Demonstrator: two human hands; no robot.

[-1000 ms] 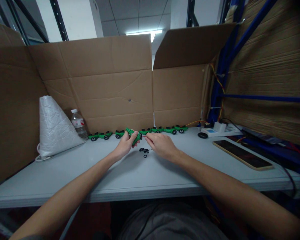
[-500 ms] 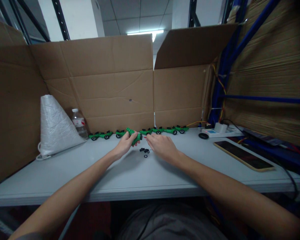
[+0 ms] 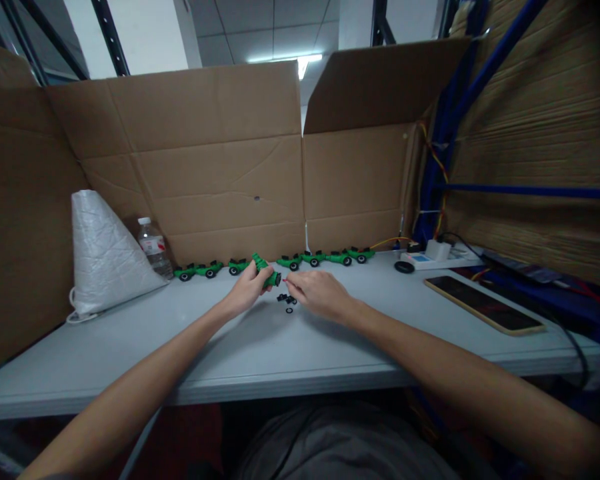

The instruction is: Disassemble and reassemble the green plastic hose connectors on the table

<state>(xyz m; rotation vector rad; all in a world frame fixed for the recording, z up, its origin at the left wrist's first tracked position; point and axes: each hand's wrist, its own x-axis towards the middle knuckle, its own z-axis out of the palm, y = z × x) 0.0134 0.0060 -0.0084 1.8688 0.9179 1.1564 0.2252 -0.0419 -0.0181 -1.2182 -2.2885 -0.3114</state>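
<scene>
My left hand (image 3: 248, 291) is closed around a green toy car body (image 3: 263, 265), held tilted above the table with its dark end toward the right. My right hand (image 3: 316, 292) is pinched, and a small reddish tip (image 3: 285, 281) pokes out of its fingertips beside the car's end; the rest of that piece is hidden. Between and below the hands lie several small black parts (image 3: 286, 299) and a black ring (image 3: 289, 311). Behind the hands stands a row of green toy cars with black wheels, one of them (image 3: 339, 258) to the right.
A silvery padded bag (image 3: 110, 260) and a water bottle (image 3: 153, 247) stand at the left. On the right are a phone (image 3: 483, 305), a black round piece (image 3: 404, 267) and a white power strip (image 3: 445, 259) with cables. Cardboard walls (image 3: 220, 173) enclose the white table (image 3: 220, 373).
The whole view has shifted slightly. My right hand's fingertips and the reddish tip have come a little lower beside the car body, which stays in my left hand.
</scene>
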